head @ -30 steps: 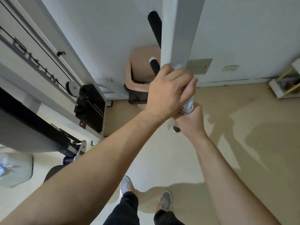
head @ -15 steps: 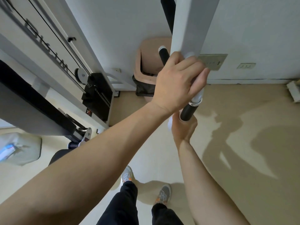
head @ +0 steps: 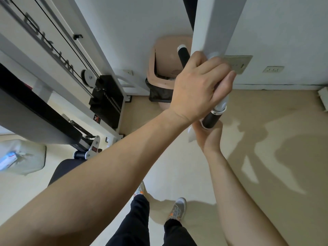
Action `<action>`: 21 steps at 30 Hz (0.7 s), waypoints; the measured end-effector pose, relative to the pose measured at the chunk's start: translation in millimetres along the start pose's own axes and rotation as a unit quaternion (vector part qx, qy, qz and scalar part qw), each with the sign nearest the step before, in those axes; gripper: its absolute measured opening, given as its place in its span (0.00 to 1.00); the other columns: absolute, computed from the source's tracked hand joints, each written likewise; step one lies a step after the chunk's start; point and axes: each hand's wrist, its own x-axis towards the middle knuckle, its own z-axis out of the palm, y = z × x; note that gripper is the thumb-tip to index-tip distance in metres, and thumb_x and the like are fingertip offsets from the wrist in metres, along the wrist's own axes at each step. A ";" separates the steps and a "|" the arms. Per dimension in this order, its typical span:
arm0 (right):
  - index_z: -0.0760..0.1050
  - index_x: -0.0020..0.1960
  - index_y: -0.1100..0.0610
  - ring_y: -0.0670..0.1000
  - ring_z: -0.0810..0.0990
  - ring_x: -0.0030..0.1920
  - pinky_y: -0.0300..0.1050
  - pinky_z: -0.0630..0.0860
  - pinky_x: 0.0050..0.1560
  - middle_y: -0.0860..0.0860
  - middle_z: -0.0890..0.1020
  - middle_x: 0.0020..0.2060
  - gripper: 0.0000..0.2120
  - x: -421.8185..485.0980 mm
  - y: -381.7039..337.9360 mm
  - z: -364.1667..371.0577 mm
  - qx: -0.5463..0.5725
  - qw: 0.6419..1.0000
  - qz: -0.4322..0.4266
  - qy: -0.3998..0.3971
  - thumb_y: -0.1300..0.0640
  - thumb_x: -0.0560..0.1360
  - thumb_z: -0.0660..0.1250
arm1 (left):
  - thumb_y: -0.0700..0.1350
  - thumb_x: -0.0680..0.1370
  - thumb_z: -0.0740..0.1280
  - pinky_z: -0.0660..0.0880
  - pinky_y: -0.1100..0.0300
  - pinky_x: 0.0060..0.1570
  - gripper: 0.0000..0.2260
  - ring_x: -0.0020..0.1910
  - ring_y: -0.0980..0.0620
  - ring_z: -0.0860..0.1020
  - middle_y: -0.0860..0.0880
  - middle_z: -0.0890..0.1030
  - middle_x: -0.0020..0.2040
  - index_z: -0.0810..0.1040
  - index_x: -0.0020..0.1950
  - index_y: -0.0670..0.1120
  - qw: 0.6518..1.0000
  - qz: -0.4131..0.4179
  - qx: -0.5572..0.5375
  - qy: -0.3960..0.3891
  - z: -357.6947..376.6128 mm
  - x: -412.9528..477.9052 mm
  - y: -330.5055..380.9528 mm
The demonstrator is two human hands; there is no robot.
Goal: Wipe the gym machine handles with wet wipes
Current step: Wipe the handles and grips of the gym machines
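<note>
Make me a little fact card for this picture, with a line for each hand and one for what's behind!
left hand: grips the black cylindrical machine handle just below the white metal post
right hand: holds the white wet wipe round the handle's lower end
behind: pink plastic bin against the wall

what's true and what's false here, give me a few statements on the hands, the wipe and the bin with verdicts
1. The left hand grips the upper part of the handle. True.
2. The right hand holds a wipe at the handle's lower end. True.
3. The bin is blue. False: the bin is pinkish tan with a black liner.
4. The person is barefoot. False: there are shoes on both feet.
</note>
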 end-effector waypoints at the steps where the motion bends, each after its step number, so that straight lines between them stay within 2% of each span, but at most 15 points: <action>1: 0.74 0.26 0.45 0.39 0.72 0.26 0.42 0.70 0.35 0.40 0.76 0.22 0.24 -0.6 -3.4 -1.0 -0.007 1.000 0.001 -0.006 0.69 0.72 0.71 | 0.51 0.85 0.50 0.68 0.54 0.45 0.26 0.36 0.42 0.75 0.49 0.83 0.40 0.80 0.39 0.43 1.000 0.001 0.003 0.003 -0.8 -0.6 -0.1; 6: 0.72 0.28 0.49 0.41 0.71 0.28 0.37 0.68 0.31 0.41 0.77 0.24 0.18 5.7 -35.5 -4.1 0.073 0.993 -0.093 -0.002 0.68 0.67 0.72 | 0.50 0.85 0.51 0.67 0.53 0.45 0.24 0.36 0.41 0.75 0.49 0.83 0.41 0.80 0.39 0.42 1.000 0.010 0.007 0.011 1.0 -2.4 -1.2; 8: 0.73 0.28 0.49 0.38 0.73 0.29 0.39 0.70 0.34 0.40 0.78 0.25 0.18 4.0 -22.3 -0.6 0.055 0.996 -0.067 0.023 0.69 0.68 0.72 | 0.50 0.85 0.51 0.67 0.53 0.45 0.24 0.36 0.41 0.75 0.49 0.83 0.41 0.80 0.39 0.42 1.000 0.007 0.001 0.008 2.2 -1.2 -0.4; 11: 0.77 0.28 0.45 0.37 0.74 0.27 0.42 0.71 0.38 0.40 0.79 0.24 0.22 -3.3 -1.8 -0.5 0.005 1.000 0.011 0.000 0.70 0.72 0.70 | 0.50 0.85 0.51 0.67 0.54 0.46 0.24 0.36 0.41 0.74 0.49 0.83 0.42 0.80 0.39 0.42 1.000 0.006 0.003 0.005 2.0 -2.5 1.2; 13: 0.77 0.28 0.46 0.39 0.73 0.27 0.43 0.71 0.36 0.40 0.78 0.23 0.20 -2.9 -11.5 -2.7 -0.006 1.000 -0.001 -0.005 0.68 0.71 0.71 | 0.50 0.85 0.51 0.67 0.54 0.46 0.24 0.36 0.41 0.74 0.49 0.83 0.42 0.80 0.39 0.42 1.000 0.006 0.000 0.005 0.6 -2.3 0.4; 17: 0.73 0.27 0.48 0.45 0.68 0.27 0.44 0.69 0.26 0.41 0.74 0.23 0.13 6.6 -58.1 -8.4 0.042 0.993 -0.107 0.019 0.63 0.65 0.71 | 0.50 0.85 0.51 0.67 0.54 0.46 0.24 0.36 0.42 0.75 0.50 0.83 0.43 0.79 0.39 0.43 1.000 0.010 0.001 0.002 1.8 -0.7 1.2; 19: 0.72 0.27 0.48 0.42 0.69 0.28 0.41 0.69 0.28 0.40 0.75 0.23 0.14 5.5 -54.4 -5.6 0.047 0.992 -0.109 0.029 0.63 0.65 0.71 | 0.51 0.85 0.50 0.67 0.54 0.46 0.24 0.37 0.42 0.76 0.49 0.83 0.43 0.79 0.39 0.43 1.000 0.006 -0.007 -0.009 3.6 0.5 1.0; 21: 0.74 0.27 0.49 0.37 0.72 0.29 0.40 0.70 0.34 0.39 0.78 0.25 0.17 0.3 -32.5 -2.1 0.042 0.997 -0.056 0.038 0.66 0.68 0.73 | 0.51 0.85 0.50 0.68 0.53 0.46 0.25 0.37 0.41 0.76 0.49 0.83 0.43 0.79 0.39 0.43 1.000 0.003 0.000 -0.009 4.5 -0.6 1.4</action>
